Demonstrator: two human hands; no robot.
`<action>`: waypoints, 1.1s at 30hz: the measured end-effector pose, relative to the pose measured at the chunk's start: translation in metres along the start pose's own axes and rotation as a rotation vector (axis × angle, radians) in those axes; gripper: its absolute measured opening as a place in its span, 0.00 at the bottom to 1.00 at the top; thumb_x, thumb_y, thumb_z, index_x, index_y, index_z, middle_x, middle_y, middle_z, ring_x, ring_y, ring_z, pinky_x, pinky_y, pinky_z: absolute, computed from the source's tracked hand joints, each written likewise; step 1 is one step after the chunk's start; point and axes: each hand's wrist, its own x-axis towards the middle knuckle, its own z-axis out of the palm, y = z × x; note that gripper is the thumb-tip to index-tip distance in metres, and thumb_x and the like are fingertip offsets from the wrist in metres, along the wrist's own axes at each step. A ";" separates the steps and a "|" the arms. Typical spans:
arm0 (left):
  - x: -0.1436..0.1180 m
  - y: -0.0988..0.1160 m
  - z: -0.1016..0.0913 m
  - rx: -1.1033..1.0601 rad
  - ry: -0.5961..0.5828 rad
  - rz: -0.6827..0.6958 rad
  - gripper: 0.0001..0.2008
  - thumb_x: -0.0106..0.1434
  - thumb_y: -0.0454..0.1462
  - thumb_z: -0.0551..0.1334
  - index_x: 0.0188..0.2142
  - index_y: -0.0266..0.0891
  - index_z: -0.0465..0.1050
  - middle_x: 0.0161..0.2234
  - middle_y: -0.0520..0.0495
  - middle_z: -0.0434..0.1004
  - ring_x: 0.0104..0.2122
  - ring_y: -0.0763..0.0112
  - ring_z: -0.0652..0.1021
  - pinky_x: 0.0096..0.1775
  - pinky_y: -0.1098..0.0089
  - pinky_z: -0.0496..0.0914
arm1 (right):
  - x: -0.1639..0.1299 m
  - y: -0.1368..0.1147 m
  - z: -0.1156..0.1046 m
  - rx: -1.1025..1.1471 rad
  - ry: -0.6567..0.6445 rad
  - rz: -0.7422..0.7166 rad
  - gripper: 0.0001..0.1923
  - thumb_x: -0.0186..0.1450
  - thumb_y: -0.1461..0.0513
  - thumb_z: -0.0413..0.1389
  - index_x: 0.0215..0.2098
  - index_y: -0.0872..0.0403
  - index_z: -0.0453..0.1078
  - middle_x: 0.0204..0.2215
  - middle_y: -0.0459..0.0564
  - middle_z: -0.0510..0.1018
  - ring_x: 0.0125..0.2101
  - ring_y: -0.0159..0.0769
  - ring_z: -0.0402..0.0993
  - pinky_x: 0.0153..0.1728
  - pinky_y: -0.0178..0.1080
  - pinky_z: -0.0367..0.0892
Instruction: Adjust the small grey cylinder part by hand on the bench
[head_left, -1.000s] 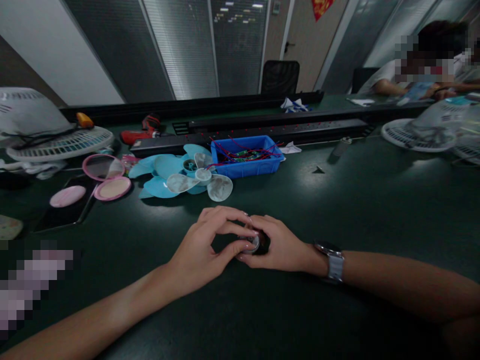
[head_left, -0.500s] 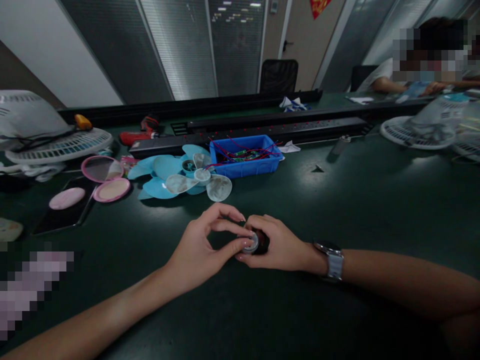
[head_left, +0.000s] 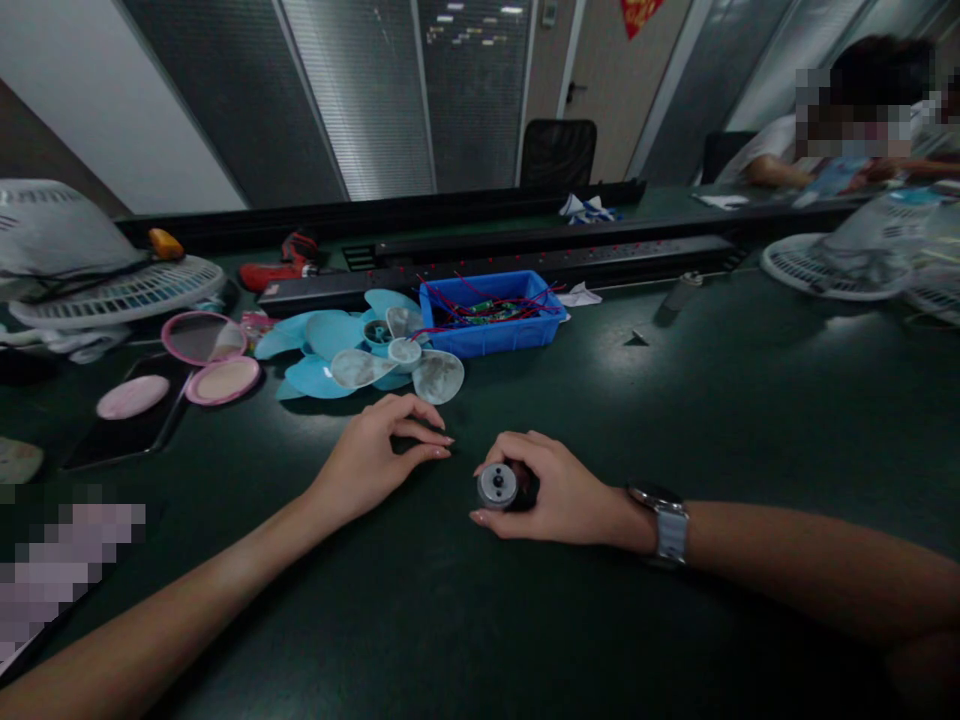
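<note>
One dark green table (head_left: 675, 400) (fan parts (head_left: 360, 355) scattered), blinds (head_left: 360, 90) behind.

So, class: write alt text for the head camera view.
A right hand grips a small round motor on a dark green table, while the left hand rests apart beside it, empty. Behind lie blue fan blades and a blue bin of wires.

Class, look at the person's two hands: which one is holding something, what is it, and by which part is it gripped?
The right hand grips a small motor around its dark body, silver end face bared. The left hand holds nothing.
</note>
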 end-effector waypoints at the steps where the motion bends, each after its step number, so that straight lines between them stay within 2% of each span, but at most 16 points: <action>1: 0.000 -0.003 -0.001 0.028 -0.006 0.019 0.12 0.58 0.38 0.69 0.40 0.41 0.71 0.39 0.48 0.82 0.41 0.60 0.82 0.45 0.60 0.74 | 0.000 0.000 0.000 0.002 -0.001 0.000 0.17 0.56 0.54 0.66 0.37 0.53 0.69 0.32 0.43 0.75 0.32 0.33 0.70 0.35 0.36 0.59; 5: 0.002 -0.006 -0.004 0.202 -0.010 0.132 0.17 0.53 0.39 0.72 0.44 0.44 0.77 0.47 0.47 0.80 0.53 0.54 0.74 0.53 0.53 0.68 | 0.000 0.001 0.001 0.006 -0.002 -0.010 0.16 0.56 0.54 0.66 0.37 0.53 0.69 0.32 0.43 0.75 0.32 0.33 0.70 0.35 0.36 0.60; 8: 0.003 -0.006 -0.004 0.259 -0.018 0.155 0.18 0.54 0.40 0.72 0.44 0.45 0.77 0.43 0.48 0.82 0.56 0.52 0.71 0.55 0.50 0.65 | 0.001 0.001 0.000 0.006 -0.007 -0.010 0.16 0.56 0.54 0.66 0.37 0.53 0.69 0.32 0.43 0.75 0.32 0.33 0.70 0.36 0.36 0.59; 10: 0.003 -0.005 -0.002 0.255 0.004 0.158 0.17 0.56 0.40 0.71 0.45 0.44 0.76 0.38 0.48 0.84 0.55 0.52 0.73 0.54 0.50 0.65 | 0.000 0.000 0.000 0.006 -0.011 -0.008 0.16 0.56 0.54 0.66 0.37 0.53 0.69 0.32 0.43 0.75 0.32 0.33 0.70 0.36 0.36 0.60; 13: -0.002 0.005 0.003 0.176 0.094 0.153 0.15 0.58 0.40 0.69 0.45 0.43 0.74 0.41 0.47 0.83 0.50 0.53 0.78 0.54 0.50 0.66 | -0.001 0.000 0.000 0.009 -0.011 -0.008 0.17 0.56 0.54 0.65 0.37 0.53 0.68 0.33 0.43 0.75 0.32 0.33 0.70 0.36 0.36 0.60; 16: -0.011 0.025 0.007 0.038 0.200 0.147 0.15 0.59 0.40 0.69 0.45 0.41 0.71 0.41 0.47 0.82 0.44 0.57 0.81 0.54 0.53 0.66 | -0.001 0.001 0.001 0.004 -0.002 -0.023 0.17 0.56 0.53 0.65 0.36 0.53 0.68 0.32 0.43 0.75 0.32 0.33 0.70 0.36 0.36 0.60; 18: -0.018 0.039 0.011 -0.023 0.228 0.196 0.15 0.60 0.37 0.68 0.46 0.42 0.70 0.42 0.47 0.81 0.44 0.60 0.81 0.54 0.56 0.67 | 0.000 0.002 0.003 -0.019 0.015 -0.032 0.17 0.56 0.53 0.65 0.35 0.53 0.67 0.31 0.43 0.74 0.31 0.33 0.70 0.35 0.37 0.60; 23: -0.025 0.056 0.021 0.028 0.135 0.315 0.08 0.62 0.34 0.66 0.41 0.45 0.75 0.45 0.48 0.78 0.48 0.60 0.77 0.52 0.59 0.67 | 0.000 0.004 0.005 -0.057 0.029 -0.043 0.16 0.56 0.53 0.64 0.34 0.53 0.66 0.30 0.43 0.73 0.30 0.33 0.69 0.34 0.37 0.59; 27: -0.022 0.055 0.024 0.103 0.127 0.370 0.07 0.62 0.32 0.66 0.39 0.44 0.77 0.45 0.47 0.77 0.47 0.60 0.76 0.49 0.59 0.68 | 0.001 0.004 0.004 -0.040 0.010 -0.064 0.15 0.57 0.54 0.63 0.33 0.53 0.66 0.31 0.44 0.74 0.31 0.34 0.70 0.34 0.37 0.60; 33: -0.022 0.053 0.023 0.123 0.096 0.388 0.09 0.62 0.31 0.65 0.41 0.43 0.77 0.45 0.47 0.76 0.47 0.61 0.75 0.49 0.60 0.67 | 0.001 0.005 0.004 -0.029 0.018 -0.067 0.14 0.57 0.55 0.63 0.36 0.54 0.67 0.32 0.45 0.74 0.32 0.34 0.70 0.35 0.37 0.60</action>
